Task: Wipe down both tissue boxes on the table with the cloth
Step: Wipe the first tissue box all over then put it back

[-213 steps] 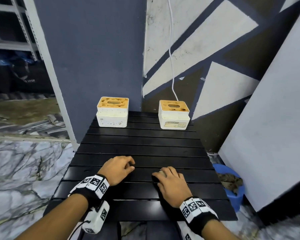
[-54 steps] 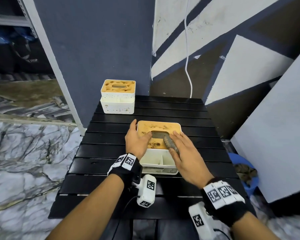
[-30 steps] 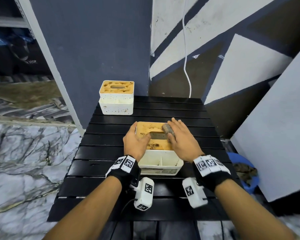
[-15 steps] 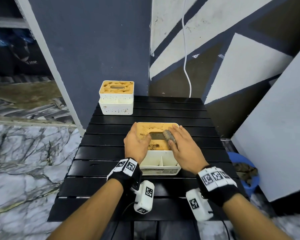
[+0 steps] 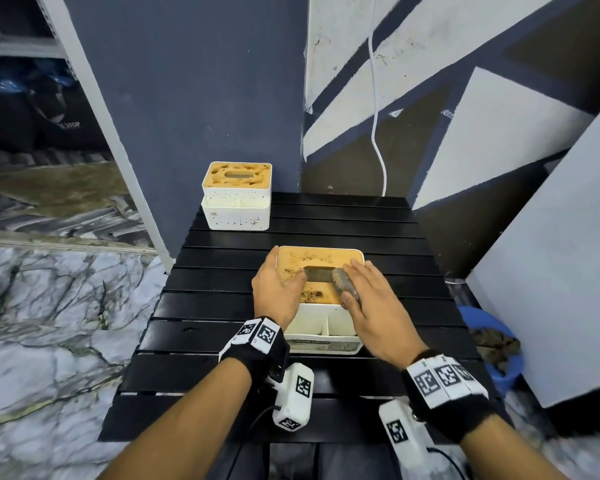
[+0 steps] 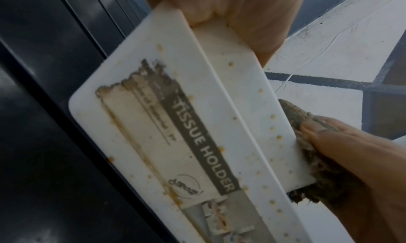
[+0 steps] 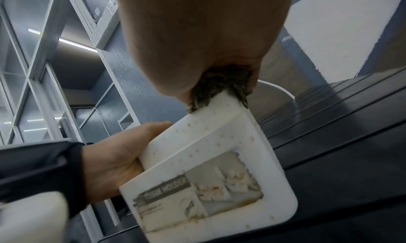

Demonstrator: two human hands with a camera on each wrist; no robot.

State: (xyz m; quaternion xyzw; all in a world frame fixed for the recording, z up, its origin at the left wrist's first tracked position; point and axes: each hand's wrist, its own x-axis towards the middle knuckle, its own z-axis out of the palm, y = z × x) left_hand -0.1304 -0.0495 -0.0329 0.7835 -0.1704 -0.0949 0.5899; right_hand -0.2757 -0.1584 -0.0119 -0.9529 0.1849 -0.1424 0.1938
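Observation:
The near tissue box (image 5: 321, 322), white with a stained tan lid, stands mid-table on the black slatted table (image 5: 215, 306). My left hand (image 5: 279, 289) grips its left side, thumb on the lid. My right hand (image 5: 371, 303) holds a grey-brown cloth (image 5: 343, 284) and presses it on the right part of the lid beside the slot. The left wrist view shows the box's labelled front (image 6: 175, 125) and the thumb pinching the cloth (image 6: 292, 111). In the right wrist view the cloth (image 7: 219, 83) overlaps the box's top corner (image 7: 208, 142). A second stained tissue box (image 5: 236, 199) stands at the back left, untouched.
A dark blue pillar (image 5: 187, 98) rises behind the table's back left. A white cable (image 5: 378, 133) hangs down the painted wall. At the right leans a large white panel (image 5: 551, 271), with a blue bowl (image 5: 510, 372) on the floor below it. Marble floor lies left.
Over the last second my right hand has drawn the cloth from the lid's far right corner toward me. The left hand and the box have stayed put.

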